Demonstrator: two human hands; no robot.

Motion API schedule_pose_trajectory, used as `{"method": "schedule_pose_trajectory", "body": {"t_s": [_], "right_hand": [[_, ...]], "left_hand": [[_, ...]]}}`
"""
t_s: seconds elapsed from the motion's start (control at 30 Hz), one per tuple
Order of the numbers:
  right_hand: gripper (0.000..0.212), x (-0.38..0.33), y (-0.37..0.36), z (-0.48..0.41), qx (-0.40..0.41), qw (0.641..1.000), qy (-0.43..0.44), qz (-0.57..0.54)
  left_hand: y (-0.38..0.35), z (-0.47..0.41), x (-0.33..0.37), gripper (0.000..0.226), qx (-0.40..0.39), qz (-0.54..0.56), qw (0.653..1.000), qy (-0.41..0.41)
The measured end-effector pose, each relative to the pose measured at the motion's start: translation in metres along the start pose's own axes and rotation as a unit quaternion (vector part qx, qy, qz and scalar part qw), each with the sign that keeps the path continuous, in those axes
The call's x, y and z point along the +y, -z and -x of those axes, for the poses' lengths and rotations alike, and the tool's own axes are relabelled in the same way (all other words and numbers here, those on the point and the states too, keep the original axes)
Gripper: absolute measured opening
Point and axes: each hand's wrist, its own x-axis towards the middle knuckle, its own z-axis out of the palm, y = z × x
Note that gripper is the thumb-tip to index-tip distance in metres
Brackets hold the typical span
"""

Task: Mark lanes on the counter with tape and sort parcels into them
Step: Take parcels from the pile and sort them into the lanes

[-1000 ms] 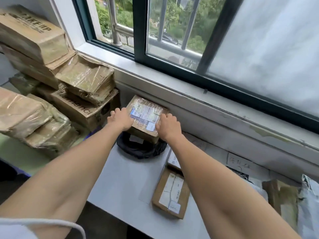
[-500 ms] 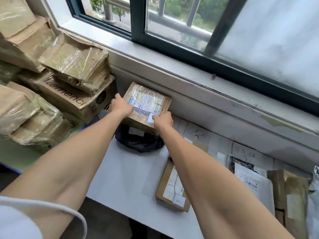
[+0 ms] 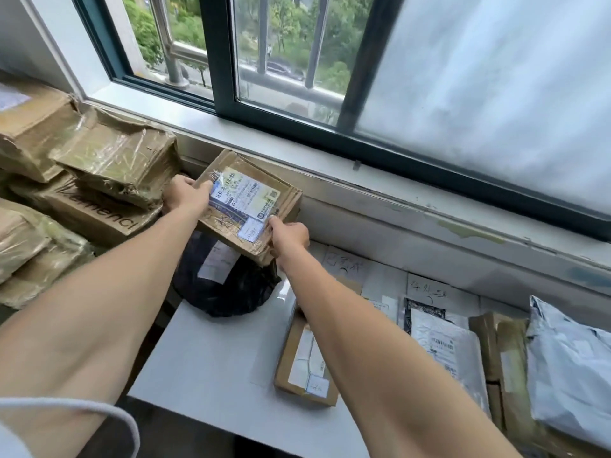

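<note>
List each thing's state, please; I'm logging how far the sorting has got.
Left hand: grips labelled box's left edge.
Right hand: pinches its near right corner.
Labelled box: held, tilted, over the black bag.
Black bag: lying on the counter.
Flat brown parcel: lying flat, label up.
Grey mailer: lying flat, label up.

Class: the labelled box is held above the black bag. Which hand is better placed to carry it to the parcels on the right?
Likely the right hand: its grip takes the labelled box at the right corner, nearest those parcels. The left hand holds the side by stacked cartons.
</note>
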Motion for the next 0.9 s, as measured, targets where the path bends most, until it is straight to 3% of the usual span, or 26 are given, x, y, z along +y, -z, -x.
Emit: {"method": "schedule_pose_trajectory", "body": {"t_s": [0.13,0.33,0.5,0.67,0.9], "right_hand": [[0.033,-0.004,0.029,0.003,0.026,0.999,0.029,-0.017],[0.065,0.002,0.078,0.003,0.067,0.995,0.038,-0.07],[0.056,0.0,0.133,0.003,0.148,0.981,0.07,-0.105],[0.055,-0.002,0.204,0.004,0.067,0.987,0.108,-0.096],[0.059,0.03,0.291,0.018,-0.051,0.992,0.069,-0.088]], "left_hand": [[0.0,0.012,0.017,0.029,-0.019,-0.019,0.998,-0.055],[-0.008,0.038,0.049,0.024,-0.05,-0.046,0.991,-0.116],[-0.025,0.064,0.084,0.019,-0.103,-0.07,0.976,-0.176],[-0.051,0.098,0.123,0.02,-0.163,-0.079,0.953,-0.241],[-0.095,0.169,0.171,0.013,-0.302,-0.07,0.891,-0.333]]}}
